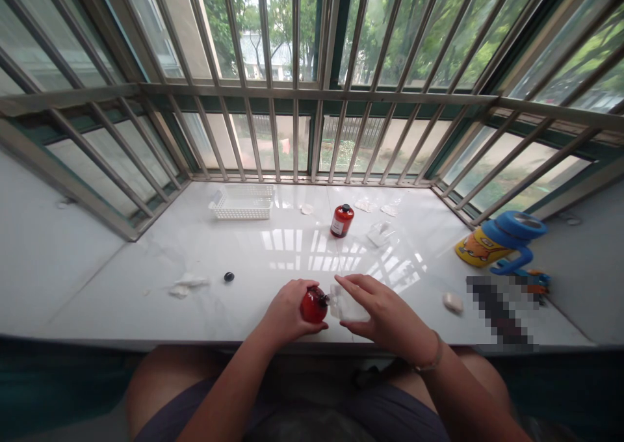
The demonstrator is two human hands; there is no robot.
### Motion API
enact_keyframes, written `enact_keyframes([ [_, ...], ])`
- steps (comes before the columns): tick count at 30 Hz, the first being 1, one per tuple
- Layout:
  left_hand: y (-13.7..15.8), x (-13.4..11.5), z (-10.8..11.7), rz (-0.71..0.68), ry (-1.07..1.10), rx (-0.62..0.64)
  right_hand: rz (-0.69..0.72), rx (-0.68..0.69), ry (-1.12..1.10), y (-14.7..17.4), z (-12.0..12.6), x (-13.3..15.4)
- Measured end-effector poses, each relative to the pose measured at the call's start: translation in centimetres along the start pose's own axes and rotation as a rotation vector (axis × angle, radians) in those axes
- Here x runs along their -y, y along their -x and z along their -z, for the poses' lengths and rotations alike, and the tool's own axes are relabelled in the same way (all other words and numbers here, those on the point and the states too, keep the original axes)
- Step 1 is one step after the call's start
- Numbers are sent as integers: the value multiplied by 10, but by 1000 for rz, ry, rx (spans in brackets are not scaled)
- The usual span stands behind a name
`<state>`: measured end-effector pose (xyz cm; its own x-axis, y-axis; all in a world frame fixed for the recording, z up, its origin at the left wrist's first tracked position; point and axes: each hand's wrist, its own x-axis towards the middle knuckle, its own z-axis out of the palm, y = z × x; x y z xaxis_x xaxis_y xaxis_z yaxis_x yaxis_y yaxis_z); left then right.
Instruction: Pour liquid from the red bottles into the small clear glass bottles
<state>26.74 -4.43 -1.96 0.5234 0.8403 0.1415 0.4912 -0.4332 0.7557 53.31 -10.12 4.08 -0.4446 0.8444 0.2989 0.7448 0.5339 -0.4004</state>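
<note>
A red bottle point(314, 307) is in my left hand point(291, 309), whose fingers wrap round its far and near sides. It leans to the right with its dark mouth uncapped. My right hand point(377, 304) grips a clear, soft-looking container point(351, 305), possibly a refill pouch, held on its side. Its narrow neck meets the mouth of the red bottle; I cannot tell how far in it goes. To the left of my left hand, a small black cap point(229, 277) lies on the white countertop point(273, 260).
Beyond my hands stands a second red bottle point(342, 221), capped, beside a crumpled clear wrapper point(380, 234). A white basket point(242, 203) sits near the window bars. At right are a yellow-and-blue mug point(502, 240) and a pale rounded object point(453, 303). Crumpled tissue point(188, 285) lies left.
</note>
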Motion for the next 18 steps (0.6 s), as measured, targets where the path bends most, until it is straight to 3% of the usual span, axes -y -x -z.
enact_keyframes([
  [18,0,2,-1,16,-1,5,34,-18,100,0,-2,2],
])
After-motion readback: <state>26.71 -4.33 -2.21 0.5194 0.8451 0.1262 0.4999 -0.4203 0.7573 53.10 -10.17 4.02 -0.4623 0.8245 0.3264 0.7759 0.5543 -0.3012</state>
